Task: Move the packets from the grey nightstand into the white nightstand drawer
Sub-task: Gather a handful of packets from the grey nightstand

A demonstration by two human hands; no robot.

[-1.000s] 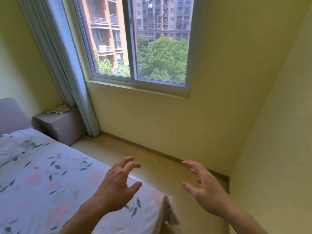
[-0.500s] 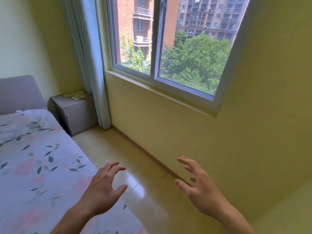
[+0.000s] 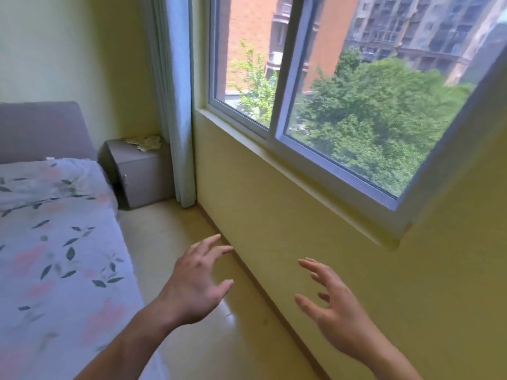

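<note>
A person's two bare hands reach forward over the tan floor [image 3: 170,242] of a small bedroom. The left hand [image 3: 194,283] is held palm down with its fingers spread and loosely bent, holding nothing. The right hand [image 3: 334,305] is beside it, apart from it, palm turned inward, fingers also spread and relaxed, holding nothing.

Well ahead of the hands, in the far corner of the room, stands the grey nightstand [image 3: 140,171]. It sits between the head of the bed [image 3: 55,242] and a pale curtain [image 3: 175,105] that hangs to the floor. A small heap of pale packets [image 3: 145,142] lies on the nightstand's top, toward its back right corner; they are too small and blurred to count.

The bed fills the left side, covered by a light sheet printed with leaves and pink flowers, with a grey headboard [image 3: 41,130] behind it. A sliding window [image 3: 315,91] in the yellow wall on the right shows trees and apartment blocks.
</note>
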